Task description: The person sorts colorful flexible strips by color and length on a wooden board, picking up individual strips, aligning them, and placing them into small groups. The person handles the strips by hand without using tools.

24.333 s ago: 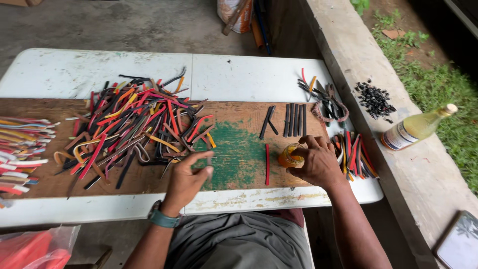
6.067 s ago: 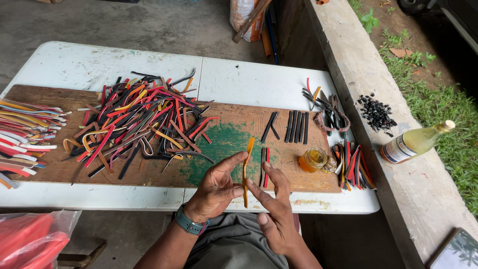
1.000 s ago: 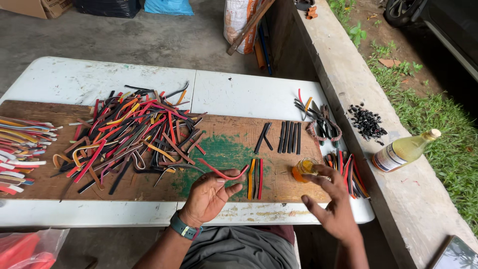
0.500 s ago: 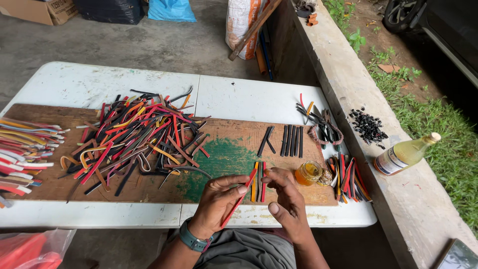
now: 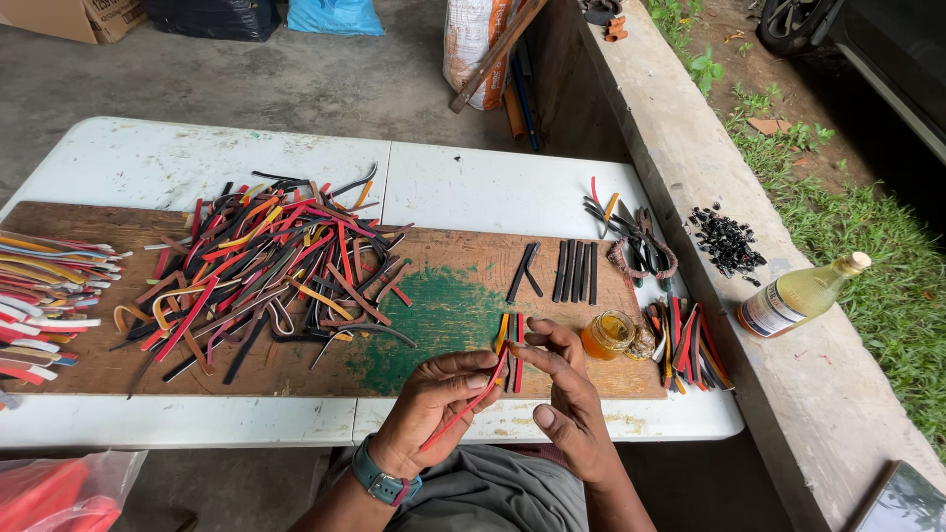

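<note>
The red strip (image 5: 461,412) is held over the near edge of the wooden board (image 5: 296,369), pinched in the left hand (image 5: 429,404) with the right hand (image 5: 562,394) fingertips closed on its upper end. Just right stands the small amber jar (image 5: 607,335); the large strip pile (image 5: 276,266) lies far left.

Single head-worn view. The camera looked steeply down and forward from above the seated person's lap, at close range to the white surface (image 5: 443,192). The wooden board (image 5: 325,369) on that surface served as landmark: it filled the middle of the frame, with the left hand (image 5: 434,399) and right hand (image 5: 562,394) at its near edge, concrete floor beyond its far edge, and a concrete ledge (image 5: 690,148) to its right. No second view overlapped it.
</note>
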